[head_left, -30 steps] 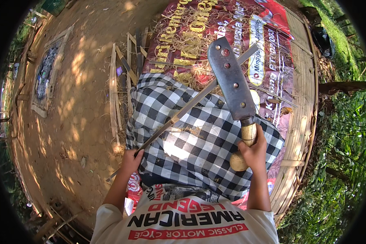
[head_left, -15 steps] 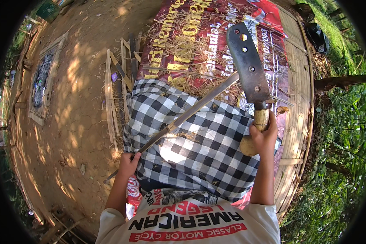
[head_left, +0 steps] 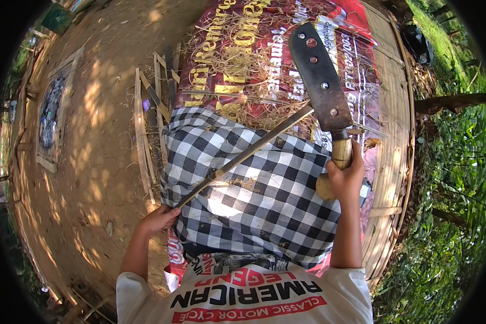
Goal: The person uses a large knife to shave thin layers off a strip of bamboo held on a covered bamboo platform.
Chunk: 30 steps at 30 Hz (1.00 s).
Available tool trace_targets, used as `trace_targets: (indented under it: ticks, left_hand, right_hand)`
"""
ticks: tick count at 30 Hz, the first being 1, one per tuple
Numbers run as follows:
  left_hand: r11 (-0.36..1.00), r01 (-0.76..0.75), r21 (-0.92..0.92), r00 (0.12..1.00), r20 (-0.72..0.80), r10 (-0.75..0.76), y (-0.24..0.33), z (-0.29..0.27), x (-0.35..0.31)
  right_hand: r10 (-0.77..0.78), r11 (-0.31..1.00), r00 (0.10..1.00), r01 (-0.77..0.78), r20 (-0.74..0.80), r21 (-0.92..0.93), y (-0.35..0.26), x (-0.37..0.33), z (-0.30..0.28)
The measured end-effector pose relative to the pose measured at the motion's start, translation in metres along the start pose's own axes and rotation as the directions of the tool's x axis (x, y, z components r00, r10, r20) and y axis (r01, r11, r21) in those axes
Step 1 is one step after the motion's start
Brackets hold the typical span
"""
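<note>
My right hand [head_left: 346, 171] grips the pale wooden handle of a broad dark cleaver [head_left: 321, 75], whose blade points up and away over the mat. My left hand [head_left: 157, 218] holds the near end of a long thin bamboo strip [head_left: 243, 156]. The strip runs diagonally across my lap up to the blade's lower edge. A black-and-white checked cloth [head_left: 264, 200] covers my lap under the strip.
A red printed banner [head_left: 243, 48] lies as a mat on a woven bamboo platform [head_left: 394, 135], strewn with pale shavings. Several split bamboo slats [head_left: 146, 124] lie at the left edge. Bare dirt ground [head_left: 92, 135] is to the left, green plants [head_left: 448, 216] to the right.
The cleaver has risen and moved away from me, its blade now higher over the banner. The strip's far end has followed it. My left hand stays at the strip's near end.
</note>
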<state>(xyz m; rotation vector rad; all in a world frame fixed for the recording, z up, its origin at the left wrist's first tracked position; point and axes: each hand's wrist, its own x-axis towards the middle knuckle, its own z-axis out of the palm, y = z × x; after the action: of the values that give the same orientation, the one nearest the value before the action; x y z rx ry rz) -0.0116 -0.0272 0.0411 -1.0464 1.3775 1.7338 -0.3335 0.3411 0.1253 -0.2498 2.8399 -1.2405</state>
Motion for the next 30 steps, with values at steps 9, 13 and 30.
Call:
trace_targets:
  ticks: [9,13,30]
  left_hand:
    - [0.991,0.129,-0.022,0.95,0.288,-0.117,-0.003,-0.014,0.015]
    - [0.996,0.083,0.039,0.967,0.239,-0.09,-0.004,-0.016,0.012]
    - [0.607,-0.256,0.752,0.674,-0.312,0.67,-0.004,0.039,-0.013]
  right_hand:
    - [0.005,1.0,0.987,-0.009,0.16,0.029,-0.003,-0.032,0.026]
    - [0.007,0.996,0.978,-0.026,0.207,0.089,-0.009,-0.034,0.029]
    - [0.061,0.995,0.998,-0.06,-0.005,0.079,0.014,-0.015,-0.003]
